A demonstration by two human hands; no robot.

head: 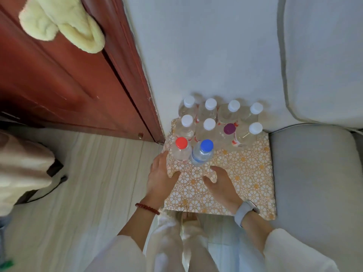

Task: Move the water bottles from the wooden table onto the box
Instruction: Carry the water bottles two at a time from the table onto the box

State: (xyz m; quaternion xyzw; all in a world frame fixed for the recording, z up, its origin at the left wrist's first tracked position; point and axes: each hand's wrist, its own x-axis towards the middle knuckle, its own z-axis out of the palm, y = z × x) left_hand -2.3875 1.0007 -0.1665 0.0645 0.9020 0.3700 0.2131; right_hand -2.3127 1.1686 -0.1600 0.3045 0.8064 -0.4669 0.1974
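A box (235, 179) covered in gold floral paper stands against the wall. Several clear water bottles stand upright on its far half: most have white caps (210, 104), one has a purple cap (229, 128). Nearer me stand a red-capped bottle (181, 149) and a blue-capped bottle (203, 155). My left hand (160, 177) rests at the box's left edge just below the red-capped bottle, fingers apart, holding nothing. My right hand (220, 183) lies over the box top just below the blue-capped bottle, fingers apart and empty. No wooden table is in view.
A red-brown wooden door (68, 75) is to the left with a pale green towel (62, 22) hanging on it. A grey sofa (314, 173) touches the box's right side. Light wood floor (88, 183) lies to the left. My legs in white trousers are below.
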